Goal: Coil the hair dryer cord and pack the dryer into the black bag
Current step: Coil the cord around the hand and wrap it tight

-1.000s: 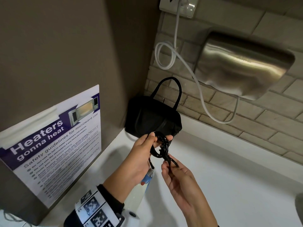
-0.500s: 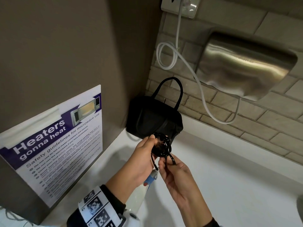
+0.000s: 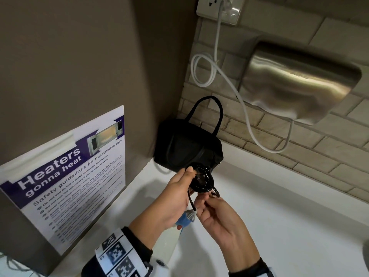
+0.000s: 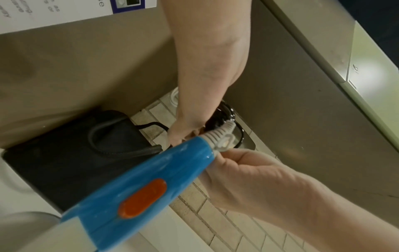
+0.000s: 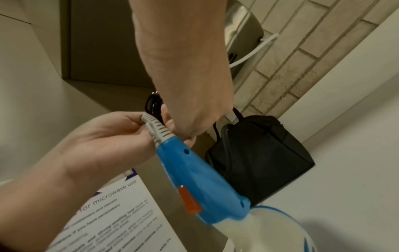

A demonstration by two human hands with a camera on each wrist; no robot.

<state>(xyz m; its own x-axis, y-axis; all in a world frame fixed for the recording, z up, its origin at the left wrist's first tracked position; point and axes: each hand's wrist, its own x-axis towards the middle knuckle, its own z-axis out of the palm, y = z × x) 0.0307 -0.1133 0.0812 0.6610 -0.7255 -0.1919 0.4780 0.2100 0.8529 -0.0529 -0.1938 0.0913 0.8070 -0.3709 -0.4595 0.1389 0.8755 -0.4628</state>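
The hair dryer hangs between my hands over the white counter, its blue handle (image 3: 184, 217) with an orange switch (image 4: 142, 198) above a white body (image 5: 265, 233). Its black cord (image 3: 201, 181) is wound into a small coil. My left hand (image 3: 177, 188) grips that coil at the fingertips. My right hand (image 3: 217, 214) pinches the cord just below the coil, close to the grey strain relief (image 4: 220, 136). The black bag (image 3: 187, 148) stands in the corner behind the hands, handle up; whether it is open is not visible.
A steel hand dryer (image 3: 299, 82) hangs on the brick wall at the right, its white cable (image 3: 245, 108) looping up to an outlet (image 3: 219, 9). A microwave safety poster (image 3: 69, 176) leans at the left. The white counter (image 3: 289, 226) stretches right.
The right hand has risen toward the coil and taken in the loose cord end. The coil sits tighter at the left fingertips. The bag has not moved.
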